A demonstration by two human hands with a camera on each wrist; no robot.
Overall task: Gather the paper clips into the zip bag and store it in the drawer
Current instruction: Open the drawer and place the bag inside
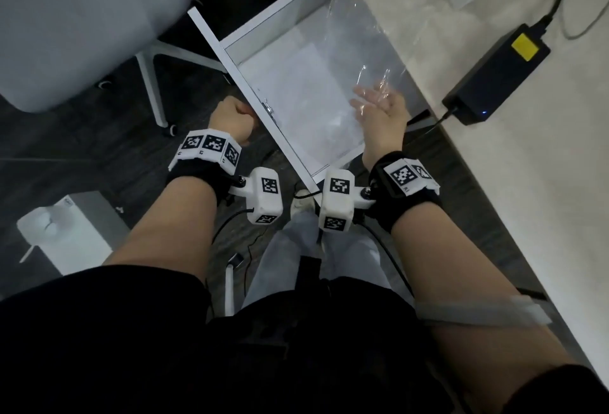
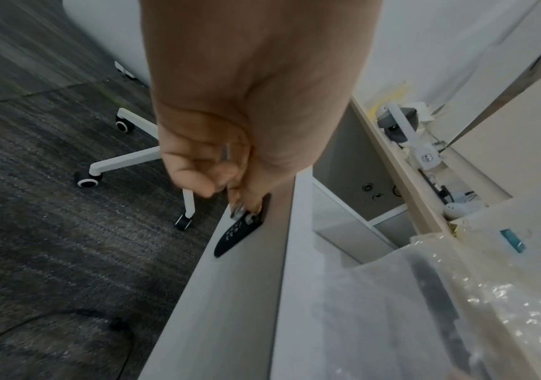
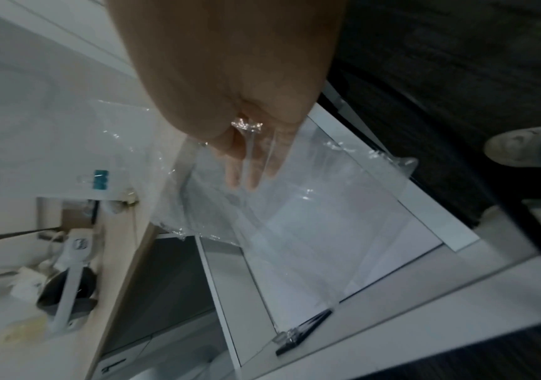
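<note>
Item one, my left hand [image 1: 230,120]: fingers curled tight into a fist against the outer face of the white open drawer [image 1: 250,90], the fingertips [image 2: 241,205] pinching at a black oval lock plate [image 2: 243,226] on that smooth painted front panel. Item two, my right hand [image 1: 379,113]: palm up over the drawer's right side, fingers [image 3: 246,159] nearly straight and close together, lying under the clear, crinkled plastic zip bag [image 1: 356,47]; how the thumb grips the film I cannot tell. The bag is thin, glossy and creased, catching highlights, and hangs partly above the drawer cavity and partly against the edge of the pale, matt desk top [image 1: 527,150]. I can make out no paper clips inside the bag. Item three, a flat white sheet [image 1: 306,97] on the drawer floor. Item four, a black rectangular power brick with a yellow label [image 1: 497,74] resting on the desk. Item five, a teal binder clip [image 3: 100,179] on the desk surface, seen from the right wrist. Item six, a grey padded chair on white castor legs [image 1: 82,24] standing on dark ribbed carpet [image 1: 66,150].
</note>
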